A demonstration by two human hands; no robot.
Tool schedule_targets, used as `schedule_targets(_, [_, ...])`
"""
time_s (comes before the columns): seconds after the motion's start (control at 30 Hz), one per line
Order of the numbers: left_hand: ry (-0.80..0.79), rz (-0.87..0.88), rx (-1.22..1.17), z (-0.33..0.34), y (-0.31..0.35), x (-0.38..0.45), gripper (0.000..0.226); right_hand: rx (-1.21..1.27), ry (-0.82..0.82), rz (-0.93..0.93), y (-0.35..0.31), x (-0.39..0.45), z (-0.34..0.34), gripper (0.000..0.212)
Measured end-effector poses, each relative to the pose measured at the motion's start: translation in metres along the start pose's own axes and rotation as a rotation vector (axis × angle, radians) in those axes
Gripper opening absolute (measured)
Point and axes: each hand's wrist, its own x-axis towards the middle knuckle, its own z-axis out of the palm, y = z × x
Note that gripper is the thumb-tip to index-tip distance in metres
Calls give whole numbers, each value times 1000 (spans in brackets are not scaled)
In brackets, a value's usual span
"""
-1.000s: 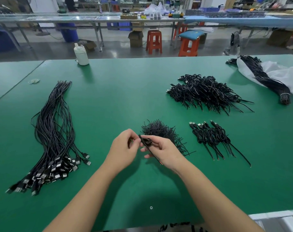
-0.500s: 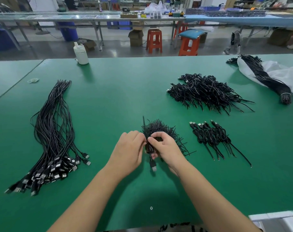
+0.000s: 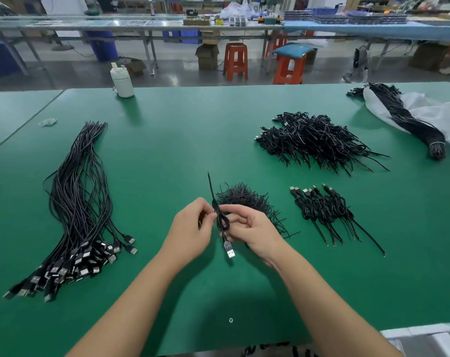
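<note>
**Coil may spring open at the pinch**

I see the cable (image 3: 222, 224) held just above the table (image 3: 180, 150), between the two hands and in front of the heap of ties (image 3: 241, 198). The left hand (image 3: 190, 228) has its fingers (image 3: 202, 206) curled in, nipping the waist of the small coil. The right hand (image 3: 254, 228) clamps thumb and forefinger on the same spot from the other side. I cannot tell whether a tie is already round it.

My worry is the loops. They are stiff and short, so if either pinch eases while a hand reaches for a tie, I expect the coil to unwind or slip sideways. The hanging plug (image 3: 230, 251) adds weight that could drag a loop out. A snag on the heap of ties is also possible, since it lies so near.

The cable's long axis runs almost straight away from me. The plug points toward me and down, and the thin bare end (image 3: 210, 186) sticks up and away, leaning slightly left.
</note>
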Motion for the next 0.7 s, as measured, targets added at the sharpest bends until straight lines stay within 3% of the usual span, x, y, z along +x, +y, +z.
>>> schedule_targets(0.13, [-29, -77, -49, 1, 4, 2, 25, 19, 48, -55, -2, -2, 2, 51])
schedule_targets(0.33, [-44, -79, -63, 0, 7, 2, 25, -226, 122, -150, -4, -3, 3, 29])
schedule_targets(0.5, [9, 146, 60, 4, 12, 1, 23, -179, 192, -79, -3, 2, 4, 16])
schedule_targets(0.7, [90, 582, 431, 5, 7, 1, 22, 52, 82, 136, -7, 4, 2, 29])
